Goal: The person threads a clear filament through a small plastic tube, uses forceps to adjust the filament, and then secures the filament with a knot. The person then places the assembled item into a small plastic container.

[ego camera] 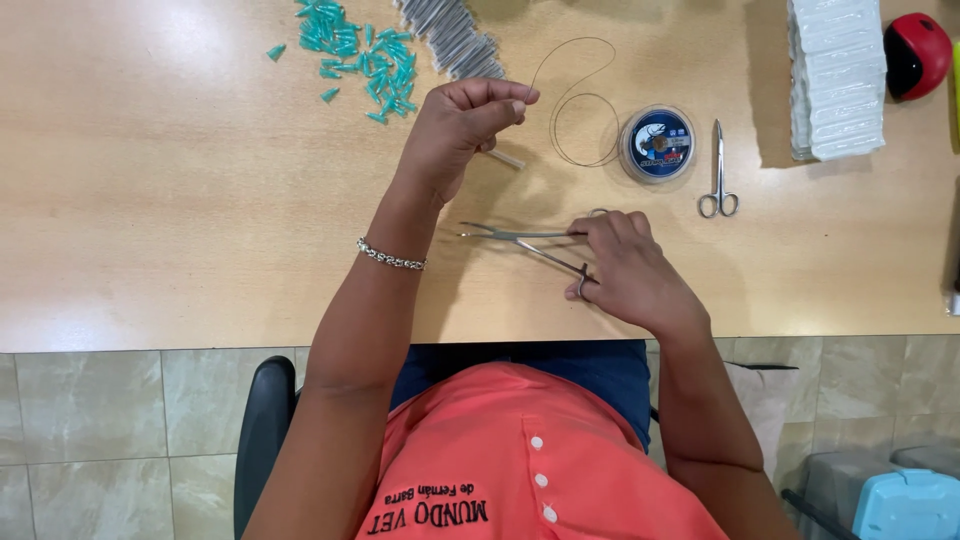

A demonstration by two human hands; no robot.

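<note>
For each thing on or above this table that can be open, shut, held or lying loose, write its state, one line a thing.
Left hand: raised, pinching the thin line.
Right hand: fingers through the handles of the forceps.
Forceps: held, tips slightly apart.
Scissors: lying shut, untouched.
Line spool: lying flat, line pulled out.
Green caps: scattered loose.

Shiny metal forceps [525, 240], shiny metal scissors [718, 180], smooth wooden table [180, 200], green plastic tips [360, 55], thin dark wire [575, 95].

Bright, sharp; glare on table [150, 120] upper left (soft shadows).
</note>
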